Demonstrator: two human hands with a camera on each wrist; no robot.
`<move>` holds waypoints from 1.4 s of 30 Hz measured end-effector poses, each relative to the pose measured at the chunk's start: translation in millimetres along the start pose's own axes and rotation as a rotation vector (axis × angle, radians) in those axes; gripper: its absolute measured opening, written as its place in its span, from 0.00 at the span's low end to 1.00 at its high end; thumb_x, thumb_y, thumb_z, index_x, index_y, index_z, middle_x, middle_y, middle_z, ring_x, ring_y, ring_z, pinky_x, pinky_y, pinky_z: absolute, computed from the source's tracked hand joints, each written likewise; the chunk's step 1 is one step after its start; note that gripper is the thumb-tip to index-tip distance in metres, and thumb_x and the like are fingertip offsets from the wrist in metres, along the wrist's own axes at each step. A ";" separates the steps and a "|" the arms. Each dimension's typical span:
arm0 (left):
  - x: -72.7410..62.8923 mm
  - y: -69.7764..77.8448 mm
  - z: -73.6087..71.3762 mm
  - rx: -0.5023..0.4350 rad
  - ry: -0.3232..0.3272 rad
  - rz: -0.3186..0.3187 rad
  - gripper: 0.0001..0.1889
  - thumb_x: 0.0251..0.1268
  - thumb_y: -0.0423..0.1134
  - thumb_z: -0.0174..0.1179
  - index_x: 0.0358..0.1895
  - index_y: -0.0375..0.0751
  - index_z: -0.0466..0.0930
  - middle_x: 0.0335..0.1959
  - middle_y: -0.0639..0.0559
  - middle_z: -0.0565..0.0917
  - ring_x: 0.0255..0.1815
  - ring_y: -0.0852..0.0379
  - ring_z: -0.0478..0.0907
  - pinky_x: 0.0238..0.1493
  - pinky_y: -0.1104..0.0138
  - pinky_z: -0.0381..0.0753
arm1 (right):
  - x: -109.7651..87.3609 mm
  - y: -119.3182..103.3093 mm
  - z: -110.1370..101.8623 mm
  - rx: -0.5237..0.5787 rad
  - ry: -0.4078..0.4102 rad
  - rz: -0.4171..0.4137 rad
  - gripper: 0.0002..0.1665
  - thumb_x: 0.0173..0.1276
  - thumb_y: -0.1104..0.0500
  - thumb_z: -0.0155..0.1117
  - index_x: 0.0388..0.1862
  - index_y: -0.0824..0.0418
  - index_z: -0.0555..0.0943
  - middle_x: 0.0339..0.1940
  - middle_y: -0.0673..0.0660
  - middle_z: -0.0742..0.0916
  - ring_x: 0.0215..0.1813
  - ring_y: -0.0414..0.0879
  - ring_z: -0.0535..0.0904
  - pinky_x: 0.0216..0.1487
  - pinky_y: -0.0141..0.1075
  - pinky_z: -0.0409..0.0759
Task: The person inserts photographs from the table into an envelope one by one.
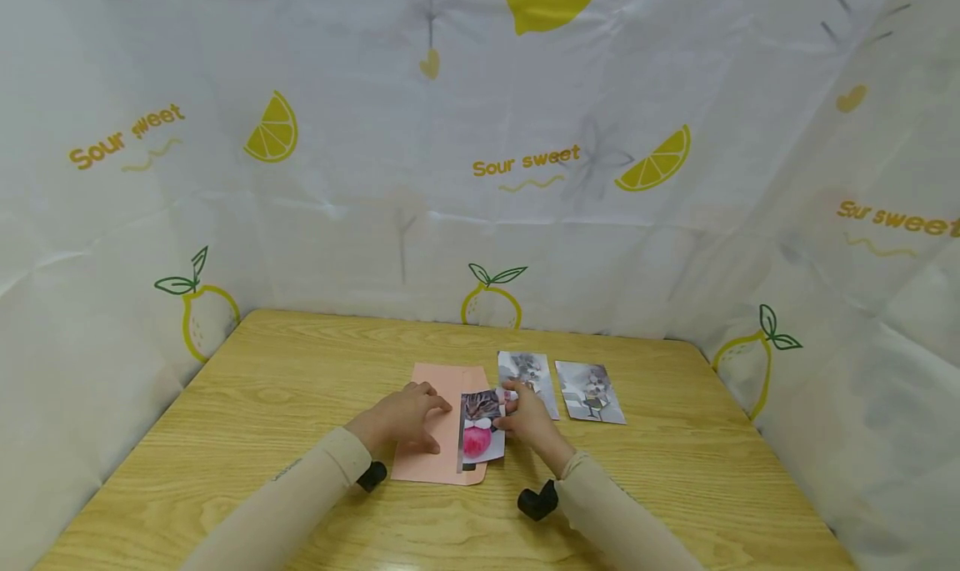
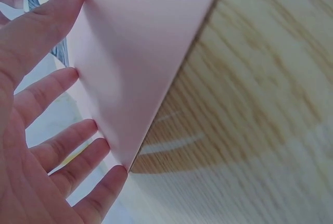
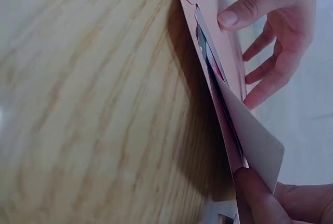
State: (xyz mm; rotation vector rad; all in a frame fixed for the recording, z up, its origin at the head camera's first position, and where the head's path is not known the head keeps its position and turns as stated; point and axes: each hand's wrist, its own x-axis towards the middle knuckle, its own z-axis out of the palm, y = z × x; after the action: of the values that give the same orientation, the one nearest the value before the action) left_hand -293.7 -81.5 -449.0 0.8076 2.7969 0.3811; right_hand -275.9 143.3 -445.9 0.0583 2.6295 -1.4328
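Note:
A pink envelope (image 1: 412, 464) lies on the table with its opening toward the right. My left hand (image 1: 403, 414) rests on its left half, fingers spread and the fingertips touching the paper. At the opening, my right hand (image 1: 529, 421) pinches a cat photo card (image 1: 477, 443) by its right side; the card shows a tabby cat and a pink ball. In the right wrist view, the card's pale back (image 3: 263, 151) slants out of the envelope's gaping mouth, and its inner edge is hidden inside. Another printed picture shows within the opening.
Two greyish picture cards lie to the right, one card (image 1: 534, 367) partly behind my right hand and another card (image 1: 591, 392) farther right. They share a wood-grain table (image 1: 315, 371), enclosed at the back and sides by white lemon-print cloth (image 1: 360, 187).

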 end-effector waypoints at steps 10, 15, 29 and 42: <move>0.0 0.4 -0.1 0.003 -0.004 -0.004 0.31 0.47 0.53 0.75 0.58 0.51 0.79 0.59 0.47 0.74 0.60 0.47 0.70 0.60 0.53 0.74 | 5.0 3.0 6.4 0.045 -0.011 0.029 0.41 0.57 0.76 0.67 0.70 0.68 0.65 0.27 0.53 0.72 0.24 0.42 0.68 0.24 0.32 0.73; -0.2 0.5 -0.7 0.002 -0.008 -0.005 0.31 0.47 0.53 0.75 0.58 0.51 0.79 0.59 0.47 0.74 0.61 0.47 0.69 0.60 0.53 0.74 | 7.3 3.8 7.3 0.002 -0.006 0.026 0.41 0.56 0.75 0.69 0.69 0.67 0.66 0.32 0.58 0.76 0.27 0.43 0.72 0.27 0.34 0.79; -1.6 0.0 -1.2 -0.024 -0.004 -0.004 0.31 0.47 0.52 0.75 0.57 0.51 0.80 0.59 0.47 0.74 0.61 0.47 0.69 0.59 0.53 0.74 | 5.1 0.0 11.3 -0.011 0.010 0.018 0.39 0.59 0.73 0.68 0.69 0.65 0.66 0.43 0.66 0.79 0.34 0.45 0.75 0.27 0.35 0.79; -0.8 -0.6 -0.7 -0.013 0.004 0.019 0.31 0.46 0.52 0.75 0.57 0.49 0.80 0.57 0.47 0.74 0.60 0.46 0.70 0.58 0.53 0.75 | -14.1 2.2 9.1 0.058 -0.013 -0.026 0.30 0.64 0.75 0.60 0.66 0.71 0.67 0.31 0.54 0.73 0.33 0.44 0.69 0.26 0.32 0.73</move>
State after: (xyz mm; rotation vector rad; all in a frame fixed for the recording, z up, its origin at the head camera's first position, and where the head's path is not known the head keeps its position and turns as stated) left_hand -293.6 -82.6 -448.4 0.8327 2.7897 0.4043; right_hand -260.7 137.3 -450.5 0.0202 2.5876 -1.5123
